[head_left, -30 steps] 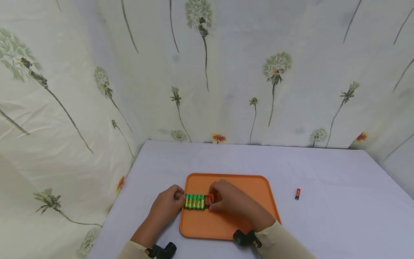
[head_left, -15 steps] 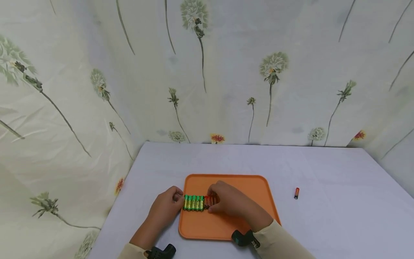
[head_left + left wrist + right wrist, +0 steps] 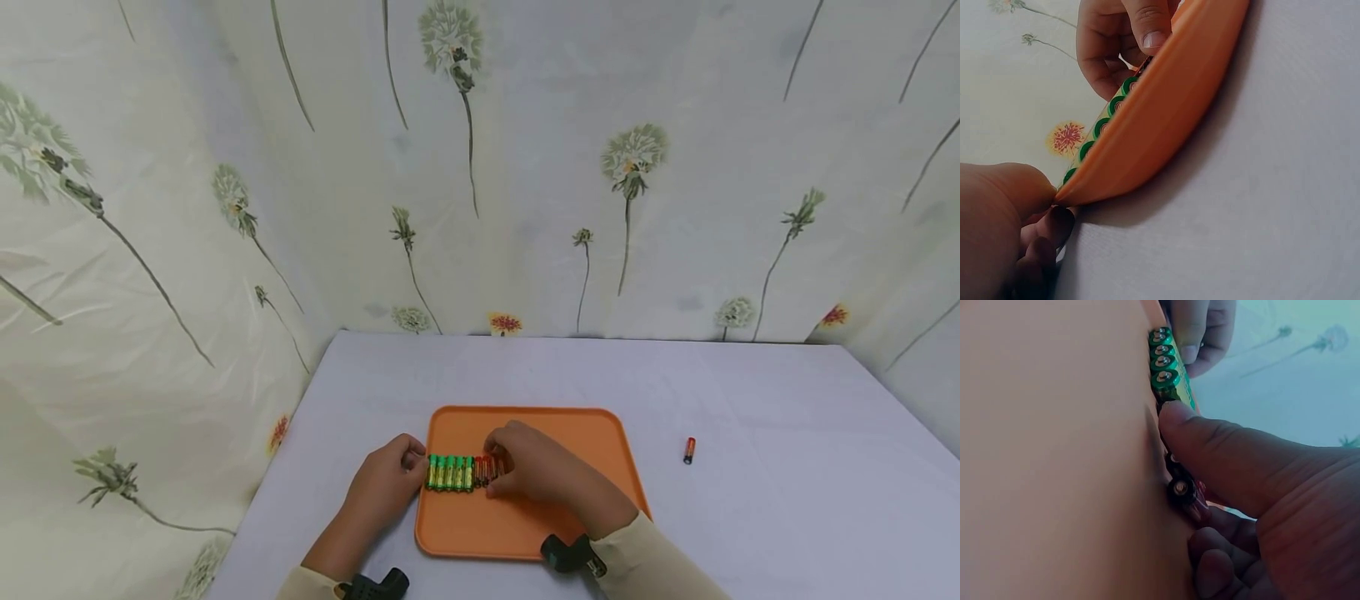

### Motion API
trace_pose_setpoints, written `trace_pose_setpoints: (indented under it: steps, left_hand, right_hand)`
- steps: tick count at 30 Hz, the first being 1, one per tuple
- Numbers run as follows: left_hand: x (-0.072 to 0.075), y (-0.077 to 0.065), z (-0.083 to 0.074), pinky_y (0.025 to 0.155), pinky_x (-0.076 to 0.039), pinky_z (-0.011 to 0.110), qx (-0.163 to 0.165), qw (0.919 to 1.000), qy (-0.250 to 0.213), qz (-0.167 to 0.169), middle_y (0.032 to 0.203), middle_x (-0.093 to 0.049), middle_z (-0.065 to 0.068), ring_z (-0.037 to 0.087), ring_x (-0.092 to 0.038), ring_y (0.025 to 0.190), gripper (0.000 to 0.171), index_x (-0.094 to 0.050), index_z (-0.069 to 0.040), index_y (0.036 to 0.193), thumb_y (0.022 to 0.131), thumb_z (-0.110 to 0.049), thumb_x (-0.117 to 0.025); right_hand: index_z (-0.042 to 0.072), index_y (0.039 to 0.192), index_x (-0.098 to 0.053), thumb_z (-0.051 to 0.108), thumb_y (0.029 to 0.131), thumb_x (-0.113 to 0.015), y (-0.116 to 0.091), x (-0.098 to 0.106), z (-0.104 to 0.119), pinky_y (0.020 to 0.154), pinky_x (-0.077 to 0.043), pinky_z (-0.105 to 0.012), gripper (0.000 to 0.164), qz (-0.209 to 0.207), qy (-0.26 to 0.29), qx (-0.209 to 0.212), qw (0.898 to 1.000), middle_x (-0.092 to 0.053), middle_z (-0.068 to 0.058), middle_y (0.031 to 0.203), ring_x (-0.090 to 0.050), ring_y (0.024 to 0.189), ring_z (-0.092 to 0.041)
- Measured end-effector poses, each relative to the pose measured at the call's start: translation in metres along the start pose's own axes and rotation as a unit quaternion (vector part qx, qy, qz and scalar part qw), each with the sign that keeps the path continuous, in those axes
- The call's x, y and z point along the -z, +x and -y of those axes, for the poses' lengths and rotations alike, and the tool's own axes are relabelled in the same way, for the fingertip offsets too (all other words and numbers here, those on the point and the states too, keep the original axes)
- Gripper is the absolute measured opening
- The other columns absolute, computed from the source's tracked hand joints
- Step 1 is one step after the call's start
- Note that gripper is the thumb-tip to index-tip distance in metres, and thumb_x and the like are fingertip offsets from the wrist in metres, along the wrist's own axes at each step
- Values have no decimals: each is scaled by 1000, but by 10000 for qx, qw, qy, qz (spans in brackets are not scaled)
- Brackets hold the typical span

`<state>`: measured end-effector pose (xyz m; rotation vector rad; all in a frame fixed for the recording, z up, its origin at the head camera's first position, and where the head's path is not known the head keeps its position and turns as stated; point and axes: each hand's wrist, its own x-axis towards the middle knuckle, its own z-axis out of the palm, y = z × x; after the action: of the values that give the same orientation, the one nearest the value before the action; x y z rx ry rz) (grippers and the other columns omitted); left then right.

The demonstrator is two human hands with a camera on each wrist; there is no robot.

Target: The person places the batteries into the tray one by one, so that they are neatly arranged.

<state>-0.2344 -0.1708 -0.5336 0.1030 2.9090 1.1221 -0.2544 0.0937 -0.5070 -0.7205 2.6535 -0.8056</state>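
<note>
Several green-yellow batteries (image 3: 450,473) lie side by side in a row on the orange tray (image 3: 502,529), starting at its left rim. Red-and-black batteries (image 3: 482,472) continue the row to the right. My left hand (image 3: 387,479) pinches the tray's left rim, thumb above and fingers below, beside the first green battery. At the row's other end, my right hand (image 3: 543,471) pinches red batteries, its thumb at their near ends and its fingers reaching over the far side. In the right wrist view the black end of one red battery (image 3: 1180,489) shows below the thumb; the hand partly hides the others.
A single red-and-black battery (image 3: 689,451) lies on the white tablecloth (image 3: 757,500), right of the tray. Behind the table hangs a flower-printed cloth (image 3: 540,167), which also covers the left side.
The red batteries beneath my right hand have come into a more even row against the green ones. Both hands stay nearly in place; the head view shifts slightly.
</note>
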Motion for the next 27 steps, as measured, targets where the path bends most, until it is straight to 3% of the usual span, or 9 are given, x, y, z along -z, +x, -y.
trace_pose_setpoints:
  steps: [11, 20, 27]
  left_hand:
    - [-1, 1, -4, 69, -45, 32, -37, 10000, -3, -23, 82, -63, -10, 11, -55, 73, 11, -67, -19, 106, 98, -26, -65]
    - [-1, 1, -4, 70, -45, 33, 44, 10000, 31, 1, 84, -64, -10, 12, -55, 75, 11, -67, -20, 107, 98, -27, -64]
    - [-2, 0, -3, 70, -45, 33, 137, 9999, 82, 33, 84, -63, -9, 12, -55, 75, 13, -67, -20, 108, 97, -26, -64]
  right_hand:
    - [16, 132, -64, 42, 85, -86, -6, 6, -3, 94, -51, -39, 58, -30, 54, -23, 10000, -59, 6, 114, -56, 105, -11]
    - [16, 134, -63, 45, 83, -87, -11, 10, -10, 88, -51, -36, 63, -53, 134, -44, 9999, -59, 8, 109, -56, 98, -9]
    - [19, 136, -62, 46, 84, -87, -19, 18, -15, 91, -51, -42, 64, -140, 70, -123, 9998, -61, 4, 125, -58, 107, -14]
